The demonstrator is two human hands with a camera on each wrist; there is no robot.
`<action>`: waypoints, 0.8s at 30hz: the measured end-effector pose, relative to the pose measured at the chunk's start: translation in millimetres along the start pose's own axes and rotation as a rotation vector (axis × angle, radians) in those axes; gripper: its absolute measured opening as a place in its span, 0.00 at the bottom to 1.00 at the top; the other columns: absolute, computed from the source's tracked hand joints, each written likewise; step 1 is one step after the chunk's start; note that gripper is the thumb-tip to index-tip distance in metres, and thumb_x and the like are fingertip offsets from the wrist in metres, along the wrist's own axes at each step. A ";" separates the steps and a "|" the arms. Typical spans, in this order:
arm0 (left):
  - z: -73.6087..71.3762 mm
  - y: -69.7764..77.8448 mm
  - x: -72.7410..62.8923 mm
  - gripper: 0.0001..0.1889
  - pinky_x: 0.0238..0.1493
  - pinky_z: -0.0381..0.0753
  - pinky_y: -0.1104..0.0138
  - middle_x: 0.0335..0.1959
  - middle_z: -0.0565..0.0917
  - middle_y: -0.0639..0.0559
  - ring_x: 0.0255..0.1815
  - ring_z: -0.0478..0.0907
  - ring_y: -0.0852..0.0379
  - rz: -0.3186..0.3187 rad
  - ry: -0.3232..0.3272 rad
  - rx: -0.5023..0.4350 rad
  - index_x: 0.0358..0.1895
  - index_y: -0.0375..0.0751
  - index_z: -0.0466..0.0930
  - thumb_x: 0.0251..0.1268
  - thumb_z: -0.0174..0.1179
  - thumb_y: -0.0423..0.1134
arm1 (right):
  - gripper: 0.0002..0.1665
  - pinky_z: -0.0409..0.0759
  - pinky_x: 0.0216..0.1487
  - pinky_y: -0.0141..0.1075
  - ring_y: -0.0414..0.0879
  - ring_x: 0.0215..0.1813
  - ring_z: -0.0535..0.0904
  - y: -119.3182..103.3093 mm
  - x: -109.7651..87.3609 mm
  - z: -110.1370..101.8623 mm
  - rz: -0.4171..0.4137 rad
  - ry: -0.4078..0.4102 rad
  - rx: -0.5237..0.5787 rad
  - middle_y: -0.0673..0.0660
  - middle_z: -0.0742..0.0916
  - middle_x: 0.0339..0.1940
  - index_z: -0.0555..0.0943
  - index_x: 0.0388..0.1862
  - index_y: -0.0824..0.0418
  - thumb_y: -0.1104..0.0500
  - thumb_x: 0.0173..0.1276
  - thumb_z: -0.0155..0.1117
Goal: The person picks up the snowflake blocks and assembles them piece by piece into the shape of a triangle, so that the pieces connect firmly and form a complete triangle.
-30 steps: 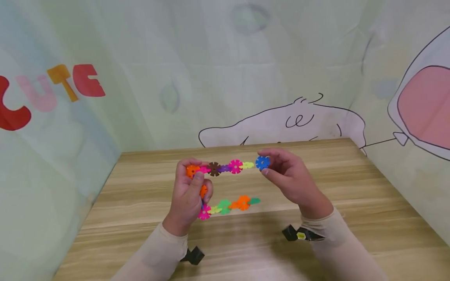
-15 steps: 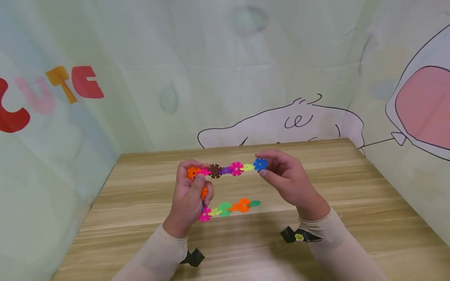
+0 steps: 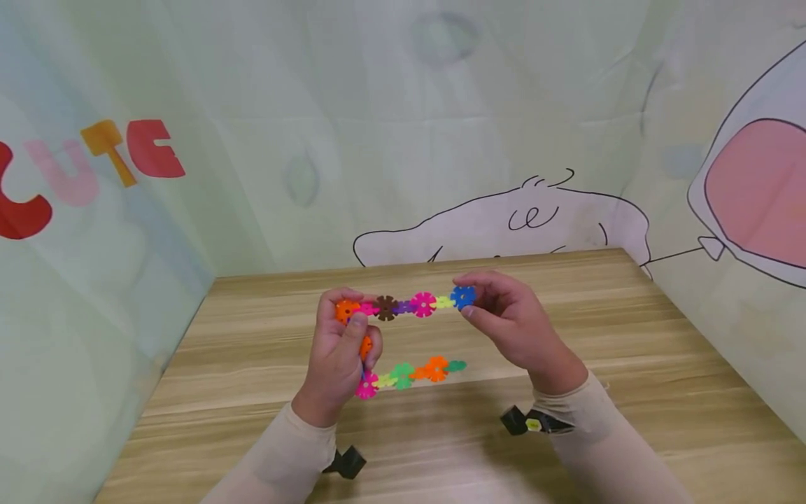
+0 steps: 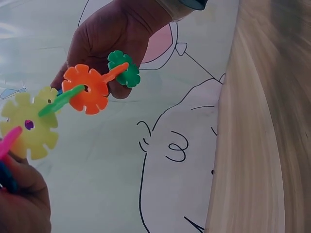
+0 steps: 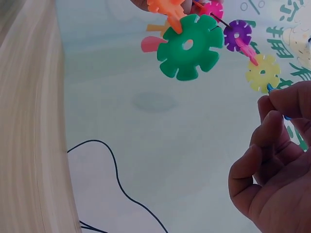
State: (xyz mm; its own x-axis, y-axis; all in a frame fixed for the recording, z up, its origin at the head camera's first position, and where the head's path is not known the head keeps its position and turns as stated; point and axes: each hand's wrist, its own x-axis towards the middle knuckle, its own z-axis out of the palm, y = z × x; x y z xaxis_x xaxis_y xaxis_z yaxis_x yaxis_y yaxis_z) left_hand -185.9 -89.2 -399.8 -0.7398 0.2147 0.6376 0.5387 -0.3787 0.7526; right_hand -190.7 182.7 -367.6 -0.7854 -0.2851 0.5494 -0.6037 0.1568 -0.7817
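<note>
A chain of notched plastic snowflake discs bends through my left hand (image 3: 336,350), which grips it at the orange disc (image 3: 345,311). Its upper row runs right through a brown disc (image 3: 386,308), a purple one and a pink disc (image 3: 424,304) to a yellow disc (image 3: 443,302). My right hand (image 3: 522,325) pinches a blue disc (image 3: 463,297) between thumb and fingers, its edge at the yellow disc's rim. The lower row, with a light green disc (image 3: 403,376) and an orange one, ends in a dark green disc (image 4: 124,69). The left palm hides the chain's bend.
Both hands are over a wood-grain table (image 3: 252,448). Printed cloth (image 3: 283,140) with cartoon drawings and letters hangs behind it and along its sides. A small black camera (image 3: 513,420) is strapped at the right wrist, another (image 3: 351,462) at the left.
My right hand has moved slightly left with the blue disc, and the gap between it and the yellow disc has closed. The left hand stays nearly still.
</note>
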 end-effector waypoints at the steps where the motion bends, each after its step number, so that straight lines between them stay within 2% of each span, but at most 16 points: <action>1: 0.4 -0.5 -0.1 0.10 0.13 0.67 0.70 0.56 0.79 0.59 0.15 0.65 0.56 0.000 0.000 -0.004 0.62 0.51 0.63 0.88 0.41 0.33 | 0.21 0.77 0.28 0.31 0.46 0.29 0.73 -0.3 -0.1 0.1 -0.001 0.000 0.003 0.56 0.81 0.35 0.81 0.61 0.68 0.77 0.71 0.63; 5: 2.5 -2.7 -1.2 0.11 0.14 0.67 0.71 0.55 0.79 0.58 0.15 0.64 0.56 -0.019 -0.001 -0.005 0.61 0.50 0.63 0.88 0.41 0.32 | 0.21 0.78 0.28 0.30 0.45 0.29 0.74 -1.2 -1.5 1.7 -0.007 0.025 -0.006 0.55 0.81 0.34 0.82 0.61 0.69 0.77 0.70 0.63; 10: 4.9 -3.0 -3.2 0.09 0.16 0.69 0.74 0.55 0.77 0.58 0.15 0.65 0.58 -0.048 0.019 0.044 0.61 0.53 0.61 0.88 0.41 0.35 | 0.20 0.83 0.30 0.31 0.47 0.29 0.79 0.2 -3.2 5.9 -0.026 0.055 0.015 0.55 0.83 0.32 0.83 0.59 0.71 0.78 0.69 0.64; 13: 4.8 -4.8 -3.3 0.10 0.15 0.68 0.72 0.55 0.77 0.56 0.15 0.64 0.57 -0.023 -0.001 0.036 0.62 0.49 0.61 0.88 0.41 0.32 | 0.21 0.83 0.30 0.31 0.46 0.29 0.79 2.7 -3.9 7.3 -0.049 0.066 0.036 0.55 0.83 0.32 0.83 0.58 0.71 0.79 0.68 0.63; 17: 5.8 -7.4 -3.8 0.11 0.14 0.68 0.71 0.55 0.76 0.57 0.15 0.64 0.55 -0.006 -0.022 0.024 0.62 0.49 0.61 0.87 0.40 0.30 | 0.21 0.83 0.30 0.31 0.43 0.29 0.78 5.0 -4.0 7.0 -0.068 0.074 0.033 0.54 0.83 0.32 0.84 0.58 0.69 0.79 0.67 0.63; 21: 7.3 -7.6 -5.3 0.10 0.15 0.69 0.72 0.55 0.76 0.56 0.15 0.65 0.56 -0.031 0.003 0.043 0.61 0.50 0.61 0.88 0.41 0.32 | 0.21 0.84 0.31 0.32 0.45 0.30 0.80 4.3 -2.6 5.9 -0.049 0.063 0.014 0.55 0.83 0.33 0.83 0.60 0.70 0.78 0.68 0.63; 24: 7.3 -6.7 -6.2 0.09 0.15 0.70 0.72 0.55 0.75 0.55 0.16 0.66 0.56 -0.060 0.043 0.070 0.61 0.48 0.60 0.88 0.41 0.33 | 0.26 0.84 0.32 0.33 0.47 0.32 0.81 3.0 -1.2 5.6 -0.007 0.046 -0.008 0.56 0.83 0.35 0.81 0.66 0.66 0.76 0.70 0.64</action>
State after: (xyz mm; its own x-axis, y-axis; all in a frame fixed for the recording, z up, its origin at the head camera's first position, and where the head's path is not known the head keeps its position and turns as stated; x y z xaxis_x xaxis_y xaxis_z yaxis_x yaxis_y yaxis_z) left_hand -181.9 -81.5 -407.6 -0.7874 0.1958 0.5845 0.5185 -0.3023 0.7998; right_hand -190.7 178.2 -372.2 -0.7865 -0.2421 0.5682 -0.6102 0.1627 -0.7754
